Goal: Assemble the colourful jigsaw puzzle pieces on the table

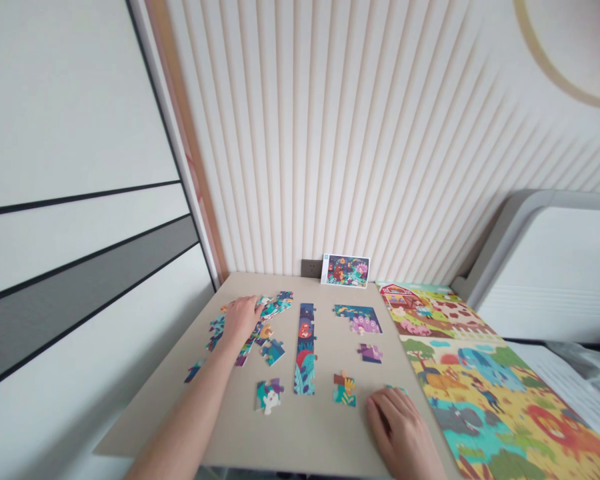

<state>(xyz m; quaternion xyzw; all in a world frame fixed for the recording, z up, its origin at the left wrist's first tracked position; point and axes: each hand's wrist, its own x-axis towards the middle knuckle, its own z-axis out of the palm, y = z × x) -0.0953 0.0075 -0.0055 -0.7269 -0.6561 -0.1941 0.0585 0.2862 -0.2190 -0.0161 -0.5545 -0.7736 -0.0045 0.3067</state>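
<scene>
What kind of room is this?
Probably a bedroom: there's what looks like a bed's headboard, wardrobe-like white panels, and a table with puzzle pieces.

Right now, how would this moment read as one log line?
left hand: at piece pile | right hand: at part-hidden piece | joined strip: mid-table

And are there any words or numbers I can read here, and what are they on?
None can be read.
Picture card: tiny marks along its white left edge, too small to read.
Pale surface at far right: too blurred to tell.
Puzzle strip: no readable words.
</scene>
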